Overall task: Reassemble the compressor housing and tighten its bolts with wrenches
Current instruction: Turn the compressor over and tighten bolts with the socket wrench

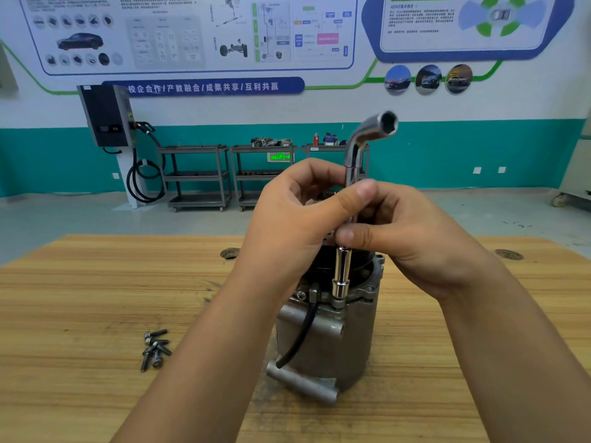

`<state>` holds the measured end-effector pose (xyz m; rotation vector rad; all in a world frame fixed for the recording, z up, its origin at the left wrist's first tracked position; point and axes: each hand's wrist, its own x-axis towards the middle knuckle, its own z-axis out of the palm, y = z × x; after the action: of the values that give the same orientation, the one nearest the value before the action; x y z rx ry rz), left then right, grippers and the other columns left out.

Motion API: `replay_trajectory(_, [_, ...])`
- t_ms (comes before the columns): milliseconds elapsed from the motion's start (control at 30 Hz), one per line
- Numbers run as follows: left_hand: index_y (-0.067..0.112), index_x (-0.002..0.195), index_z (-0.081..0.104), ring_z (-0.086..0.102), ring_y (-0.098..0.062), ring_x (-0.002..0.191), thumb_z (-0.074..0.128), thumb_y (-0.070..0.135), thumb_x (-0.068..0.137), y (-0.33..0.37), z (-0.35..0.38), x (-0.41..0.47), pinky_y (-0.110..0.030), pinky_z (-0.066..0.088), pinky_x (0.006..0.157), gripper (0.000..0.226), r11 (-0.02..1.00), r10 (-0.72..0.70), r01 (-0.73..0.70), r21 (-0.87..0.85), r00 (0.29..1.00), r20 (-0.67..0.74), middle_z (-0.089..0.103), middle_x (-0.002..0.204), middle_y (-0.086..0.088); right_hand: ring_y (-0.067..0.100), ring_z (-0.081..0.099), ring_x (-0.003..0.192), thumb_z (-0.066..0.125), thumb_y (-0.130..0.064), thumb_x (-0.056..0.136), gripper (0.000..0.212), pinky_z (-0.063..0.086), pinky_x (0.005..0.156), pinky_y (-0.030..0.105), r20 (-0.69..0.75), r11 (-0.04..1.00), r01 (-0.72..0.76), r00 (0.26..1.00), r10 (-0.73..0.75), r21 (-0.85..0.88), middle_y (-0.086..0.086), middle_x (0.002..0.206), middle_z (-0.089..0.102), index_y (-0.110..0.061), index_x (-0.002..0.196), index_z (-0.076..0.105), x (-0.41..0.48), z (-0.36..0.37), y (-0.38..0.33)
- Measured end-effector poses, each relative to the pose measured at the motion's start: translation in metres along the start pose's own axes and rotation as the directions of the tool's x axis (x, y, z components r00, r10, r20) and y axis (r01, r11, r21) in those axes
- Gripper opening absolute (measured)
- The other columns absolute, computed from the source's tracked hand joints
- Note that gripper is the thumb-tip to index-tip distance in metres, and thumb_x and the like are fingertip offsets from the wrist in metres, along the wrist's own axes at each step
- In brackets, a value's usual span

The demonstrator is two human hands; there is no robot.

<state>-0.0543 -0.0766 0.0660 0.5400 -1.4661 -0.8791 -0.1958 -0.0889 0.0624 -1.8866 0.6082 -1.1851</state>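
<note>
Chrome wrench (353,148) tight in left hand (287,225), right hand (415,244); one housing (323,346), roughly five bolts (155,350).

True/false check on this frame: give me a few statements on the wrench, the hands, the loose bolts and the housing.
1. The left hand and the right hand both grip the L-shaped socket wrench. True.
2. The wrench's lower end sits on top of the compressor housing. True.
3. The loose bolts lie right of the housing. False: they lie on the table to its left.
4. The housing lies on its side. False: it stands upright.
</note>
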Motion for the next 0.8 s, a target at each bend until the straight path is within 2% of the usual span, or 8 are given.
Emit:
replay_trajectory(100, [0.020,0.077,0.067,0.066,-0.012,0.076,0.070,0.021,0.070,-0.0008,-0.0014,0.0003,-0.024,0.055,0.067,0.008,1.000,-0.008,0.008,0.007,1.000,0.012,0.068,0.081,0.001,0.024,0.062,0.089,0.077,-0.019,0.062,0.028,0.054,0.081,0.033,-0.005,1.000,0.006,1.000,-0.006,-0.011,0.031,0.099,0.060,-0.027,0.089,0.074,0.0004,0.0022,-0.0015])
replay_trajectory(200, [0.018,0.077,0.068,0.064,-0.013,0.080,0.067,0.021,0.071,-0.0005,-0.0023,0.0005,-0.025,0.055,0.071,0.007,0.999,-0.029,0.029,-0.019,0.999,0.024,0.068,0.084,-0.001,0.018,0.067,0.089,0.075,-0.019,0.065,0.026,0.053,0.076,0.024,0.017,0.999,0.010,1.000,-0.011,0.040,0.015,0.092,0.070,-0.017,0.091,0.073,-0.0001,-0.0006,-0.0004])
replay_trajectory(300, [0.018,0.077,0.069,0.062,-0.011,0.077,0.062,0.021,0.076,0.0026,-0.0028,-0.0004,-0.021,0.051,0.059,0.008,0.999,-0.025,0.026,-0.023,0.997,0.072,0.069,0.081,0.004,0.017,0.069,0.084,0.071,-0.024,0.067,0.028,0.052,0.074,0.021,0.050,0.993,0.008,0.999,-0.013,0.115,0.006,0.084,0.072,-0.012,0.092,0.072,-0.0017,-0.0043,0.0002])
replay_trajectory(367, [0.020,0.076,0.070,0.060,-0.011,0.076,0.058,0.022,0.079,0.0042,-0.0026,-0.0010,-0.017,0.045,0.052,0.013,0.999,-0.027,0.030,-0.024,0.995,0.091,0.069,0.081,0.005,0.019,0.070,0.087,0.069,-0.025,0.068,0.029,0.053,0.076,0.023,0.068,0.985,-0.001,0.998,-0.011,0.172,0.006,0.086,0.073,-0.012,0.094,0.073,-0.0025,-0.0058,0.0009])
replay_trajectory(500, [0.019,0.080,0.071,0.062,-0.010,0.079,0.058,0.024,0.083,0.0050,-0.0021,-0.0014,-0.016,0.045,0.054,0.015,0.999,-0.041,0.044,-0.028,0.994,0.101,0.070,0.084,0.005,0.021,0.070,0.089,0.068,-0.022,0.069,0.029,0.053,0.078,0.025,0.080,0.977,-0.005,0.997,-0.012,0.213,0.008,0.088,0.074,-0.014,0.096,0.074,-0.0018,-0.0064,0.0031])
replay_trajectory(667, [0.020,0.084,0.073,0.063,-0.016,0.080,0.053,0.027,0.083,0.0053,-0.0020,-0.0025,-0.019,0.046,0.055,0.021,0.997,-0.068,0.072,-0.034,0.992,0.110,0.070,0.082,0.002,0.013,0.070,0.078,0.072,-0.025,0.063,0.023,0.053,0.071,0.020,0.042,0.982,0.014,0.999,-0.023,0.191,0.001,0.078,0.072,-0.022,0.085,0.075,-0.0004,-0.0045,0.0044])
replay_trajectory(800, [0.018,0.085,0.071,0.065,-0.019,0.084,0.061,0.025,0.078,0.0035,-0.0003,-0.0022,-0.034,0.054,0.074,0.014,0.999,-0.048,0.049,-0.006,0.996,0.077,0.069,0.084,-0.003,0.012,0.067,0.078,0.074,-0.027,0.062,0.028,0.052,0.070,0.020,0.007,0.993,0.028,1.000,-0.029,0.119,0.002,0.079,0.069,-0.016,0.088,0.070,0.0006,-0.0038,0.0050])
